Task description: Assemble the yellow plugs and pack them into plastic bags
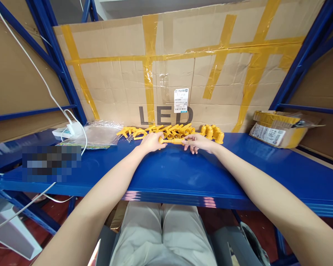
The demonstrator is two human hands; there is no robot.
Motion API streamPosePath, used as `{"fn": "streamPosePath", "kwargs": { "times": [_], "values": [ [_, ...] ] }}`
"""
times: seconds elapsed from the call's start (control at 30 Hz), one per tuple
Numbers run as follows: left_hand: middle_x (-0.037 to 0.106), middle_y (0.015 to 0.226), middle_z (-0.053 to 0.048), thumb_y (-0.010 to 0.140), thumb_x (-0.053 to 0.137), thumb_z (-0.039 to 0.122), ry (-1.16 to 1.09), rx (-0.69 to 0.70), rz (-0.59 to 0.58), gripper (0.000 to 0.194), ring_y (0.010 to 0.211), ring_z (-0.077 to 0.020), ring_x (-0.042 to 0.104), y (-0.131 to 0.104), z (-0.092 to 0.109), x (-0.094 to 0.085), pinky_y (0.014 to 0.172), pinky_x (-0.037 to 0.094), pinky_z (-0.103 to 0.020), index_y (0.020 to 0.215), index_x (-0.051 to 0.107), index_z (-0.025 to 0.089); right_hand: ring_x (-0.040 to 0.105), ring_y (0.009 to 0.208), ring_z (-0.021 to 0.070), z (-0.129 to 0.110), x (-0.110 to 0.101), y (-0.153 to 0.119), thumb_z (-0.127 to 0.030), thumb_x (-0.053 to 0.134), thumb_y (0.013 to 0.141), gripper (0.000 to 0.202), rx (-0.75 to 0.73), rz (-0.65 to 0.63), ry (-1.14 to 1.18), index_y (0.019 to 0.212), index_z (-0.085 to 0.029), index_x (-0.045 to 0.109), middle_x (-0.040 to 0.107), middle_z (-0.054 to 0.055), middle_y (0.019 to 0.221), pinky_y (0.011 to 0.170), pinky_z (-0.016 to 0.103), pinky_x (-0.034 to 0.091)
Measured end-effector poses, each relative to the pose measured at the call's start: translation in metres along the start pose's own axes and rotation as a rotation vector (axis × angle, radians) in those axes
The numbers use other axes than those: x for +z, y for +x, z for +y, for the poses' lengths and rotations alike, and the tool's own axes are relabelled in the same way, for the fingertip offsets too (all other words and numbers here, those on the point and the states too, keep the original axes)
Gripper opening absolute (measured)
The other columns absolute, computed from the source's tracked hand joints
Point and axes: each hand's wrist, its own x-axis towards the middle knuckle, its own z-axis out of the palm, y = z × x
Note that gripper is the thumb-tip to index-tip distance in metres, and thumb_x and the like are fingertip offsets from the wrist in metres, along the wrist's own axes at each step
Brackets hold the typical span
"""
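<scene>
Head view shows me a slender yellow part [175, 141], plastic-looking, between the left hand [152, 142] and the right hand [198, 142], over the smooth blue table [183, 173]; whether it touches the surface, I cannot tell. Its long axis runs left to right, nearly parallel with the table's front edge, and a rounded knob points left. Left fingers are clamped on the knob end; right thumb and forefinger pinch the other end. Just behind lie yellow pieces [186, 130], some with round openings, thin metal chains [130, 139] and rounded yellow caps [209, 132]. Creased cardboard [116, 85] with glossy tape stands behind.
</scene>
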Motion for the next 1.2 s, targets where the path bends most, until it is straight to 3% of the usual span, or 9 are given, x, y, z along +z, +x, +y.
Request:
{"fn": "streamPosePath", "kwargs": {
  "times": [0.2,0.67,0.8,1.0,1.2],
  "values": [
    [0.070,0.084,-0.004,0.072,0.062,0.044,-0.007,0.003,0.004,0.026,0.083,-0.0262,0.065,-0.0006,0.0007,-0.0003,0.067,0.045,-0.031,0.089,0.059,0.024,0.052,0.036,0.0087,-0.0013,-0.0003,-0.0010,-0.052,0.064,0.080,0.037,0.032,-0.007,-0.001,0.072,-0.016,0.055,0.067,0.005,0.060,0.032,0.019,0.039],
    [0.070,0.082,-0.004,0.073,0.062,0.045,-0.022,0.011,0.007,0.029,0.082,-0.0262,0.065,-0.0004,0.0003,0.0004,0.068,0.046,-0.032,0.091,0.059,0.024,0.050,0.034,0.0095,0.0010,0.0009,0.0021,-0.064,0.056,0.080,0.046,0.089,-0.006,0.033,0.072,-0.018,0.053,0.063,0.004,0.052,0.030,0.018,0.036],
    [0.070,0.083,-0.005,0.073,0.063,0.046,-0.028,0.012,0.003,0.029,0.083,-0.0263,0.065,0.0004,-0.0010,0.0007,0.069,0.046,-0.032,0.091,0.060,0.024,0.051,0.035,0.0099,0.0038,0.0007,0.0049,-0.060,0.059,0.080,0.043,0.106,-0.008,0.093,0.075,-0.017,0.056,0.065,0.005,0.055,0.030,0.018,0.037],
    [0.069,0.086,-0.005,0.074,0.063,0.047,-0.044,0.039,0.011,0.032,0.085,-0.0265,0.065,0.0012,-0.0020,0.0016,0.072,0.047,-0.034,0.096,0.061,0.023,0.064,0.053,0.0117,0.0027,-0.0002,0.0074,-0.044,0.053,0.090,0.032,0.239,-0.068,0.414,0.083,-0.014,0.061,0.073,0.010,0.086,0.048,0.021,0.054],
    [0.068,0.084,-0.005,0.075,0.062,0.046,-0.092,0.091,0.025,0.037,0.084,-0.0258,0.064,0.0013,-0.0045,0.0038,0.075,0.048,-0.034,0.102,0.061,0.021,0.063,0.055,0.0098,-0.0034,0.0018,0.0059,-0.034,0.052,0.092,0.021,0.214,-0.023,0.572,0.088,-0.015,0.063,0.072,0.007,0.085,0.055,0.020,0.054]
  ]
}}
